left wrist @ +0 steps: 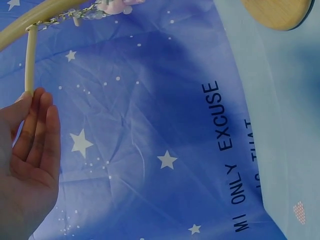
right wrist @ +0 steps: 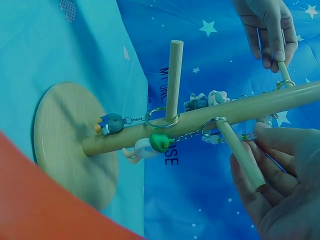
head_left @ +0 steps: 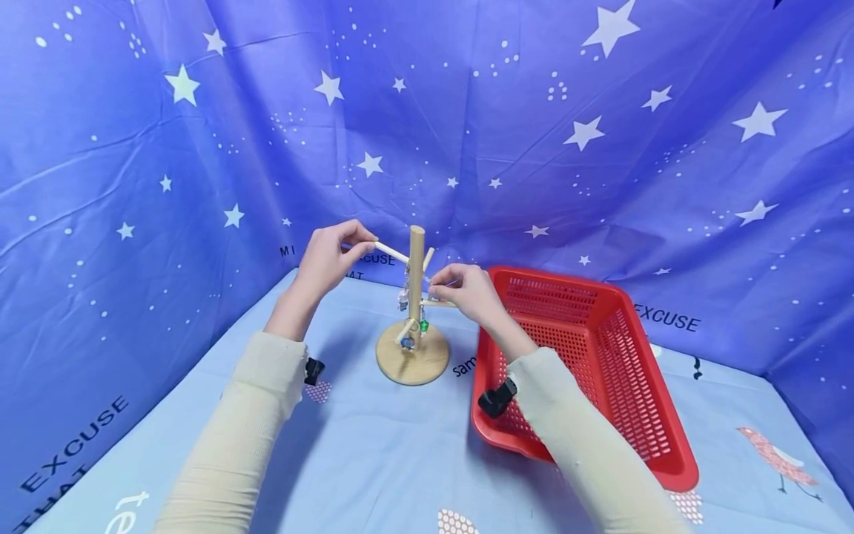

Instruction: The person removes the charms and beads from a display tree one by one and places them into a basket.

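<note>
A wooden stand with pegs (head_left: pixel 416 282) rises from a round base. My left hand (head_left: pixel 330 256) pinches the tip of its upper left peg (left wrist: pixel 31 62) between thumb and fingers. Near the post, my right hand (right wrist: pixel 282 182) pinches a small beaded keychain strand (right wrist: pixel 248 136), mostly hidden by the fingertips. A keychain with a green-capped figure (right wrist: pixel 161 143) hangs by its ring from the peg beside that hand. Another keychain, with a blue figure (right wrist: pixel 112 124), hangs from the lowest peg (right wrist: pixel 174 80). On the left peg hangs a keychain with a pale figure (head_left: pixel 403 300).
A red plastic basket (head_left: pixel 627 356) with perforated sides stands right of the stand, under my right forearm. Light blue cloth (head_left: pixel 373 452) covers the table. Behind it hangs a blue star-printed curtain (head_left: pixel 434 111).
</note>
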`<state>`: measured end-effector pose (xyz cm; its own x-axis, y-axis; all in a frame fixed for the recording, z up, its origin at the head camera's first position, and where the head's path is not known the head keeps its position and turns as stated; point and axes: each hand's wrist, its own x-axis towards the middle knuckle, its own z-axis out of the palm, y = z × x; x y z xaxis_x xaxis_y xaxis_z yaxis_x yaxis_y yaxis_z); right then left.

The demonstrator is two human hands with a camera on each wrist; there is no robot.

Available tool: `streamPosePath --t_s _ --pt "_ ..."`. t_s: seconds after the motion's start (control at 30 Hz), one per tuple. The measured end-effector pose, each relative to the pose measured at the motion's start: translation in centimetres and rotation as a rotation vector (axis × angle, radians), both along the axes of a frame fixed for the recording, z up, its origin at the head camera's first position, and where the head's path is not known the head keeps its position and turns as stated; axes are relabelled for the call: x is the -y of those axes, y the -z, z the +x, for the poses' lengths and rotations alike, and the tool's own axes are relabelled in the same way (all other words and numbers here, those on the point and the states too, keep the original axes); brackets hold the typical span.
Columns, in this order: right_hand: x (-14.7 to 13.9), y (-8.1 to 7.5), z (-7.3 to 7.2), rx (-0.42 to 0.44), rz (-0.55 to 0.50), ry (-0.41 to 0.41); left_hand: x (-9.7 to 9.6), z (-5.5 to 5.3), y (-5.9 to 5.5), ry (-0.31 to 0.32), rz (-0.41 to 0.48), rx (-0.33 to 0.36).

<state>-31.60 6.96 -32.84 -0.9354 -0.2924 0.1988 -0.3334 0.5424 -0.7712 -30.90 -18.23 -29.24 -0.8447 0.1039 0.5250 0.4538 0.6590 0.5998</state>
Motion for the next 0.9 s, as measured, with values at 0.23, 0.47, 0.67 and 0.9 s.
streamPosePath --t_s 0.23,0.47,0.67,0.9 --pt "0.5 -0.5 0.0 0.040 -0.099 0.040 0.2 0.2 -0.3 -0.003 -0.012 0.008" --pt "1.1 -1.1 -0.7 0.040 -0.189 0.106 0.4 0.4 -0.4 -0.007 -0.020 0.017" --pt "1.3 -1.5 -1.4 0.026 -0.245 0.160 0.4 0.3 -0.2 -0.008 -0.023 0.018" --pt "0.9 -1.5 -2.0 -0.008 -0.250 0.200 0.0 0.2 -0.3 0.002 -0.013 0.031"
